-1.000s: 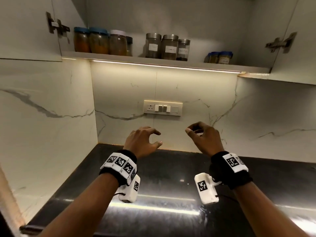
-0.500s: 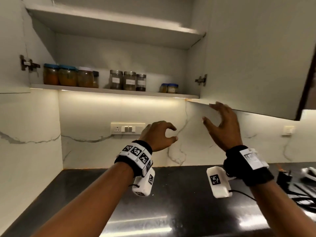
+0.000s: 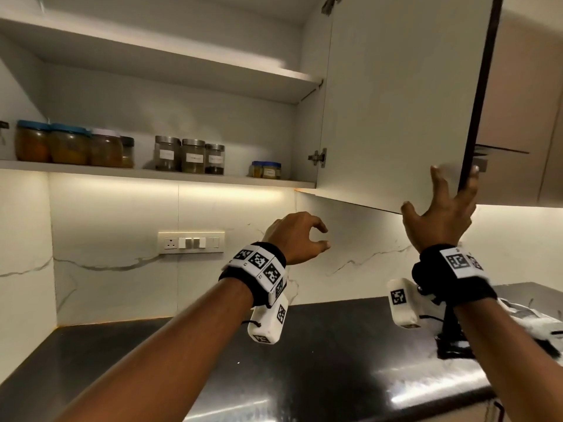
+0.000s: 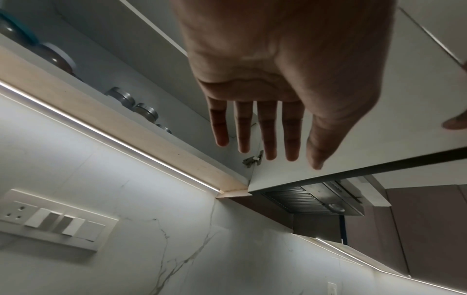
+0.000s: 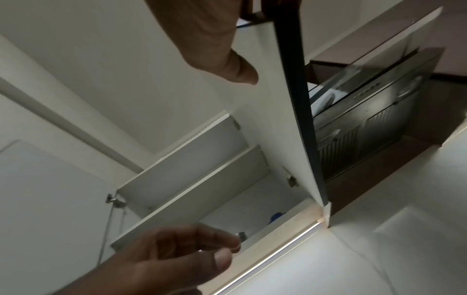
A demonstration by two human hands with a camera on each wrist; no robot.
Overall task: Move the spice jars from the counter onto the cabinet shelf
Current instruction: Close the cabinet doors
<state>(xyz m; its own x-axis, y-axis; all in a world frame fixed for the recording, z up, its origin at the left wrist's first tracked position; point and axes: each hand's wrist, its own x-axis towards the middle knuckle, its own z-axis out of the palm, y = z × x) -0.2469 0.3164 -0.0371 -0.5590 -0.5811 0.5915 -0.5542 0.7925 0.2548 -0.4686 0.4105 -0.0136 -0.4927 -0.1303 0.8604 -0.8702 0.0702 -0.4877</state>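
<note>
- The spice jars (image 3: 189, 155) stood in a row on the lower cabinet shelf (image 3: 152, 173): three steel-lidded, labelled jars in the middle, larger blue-lidded jars (image 3: 51, 144) at the left end, and two small blue-lidded jars (image 3: 266, 169) at the right, near the hinge (image 3: 317, 156).
- The three steel-lidded jars stood close together; whether they touched could not be told.
- No jar was visible on the dark counter (image 3: 304, 360) in the head view.
- The right hand (image 3: 441, 214) gripped the lower corner of the open cabinet door (image 3: 396, 102), thumb spread on the pale inner face and fingertips wrapped around the dark outer edge.
- The left hand (image 3: 297, 236) hung in the air below the shelf and in front of the marbled wall, fingers loosely apart and holding nothing; the left wrist view showed the fingers extended.
- Both wrists wore black bands with square printed markers and a white camera block underneath.
- A switch plate (image 3: 191, 242) sat on the wall below the lit strip under the shelf.
- The upper shelf (image 3: 182, 65) showed only its pale underside and front edge.
- A range hood (image 4: 316, 199) was visible beyond the door in the wrist views.
</note>
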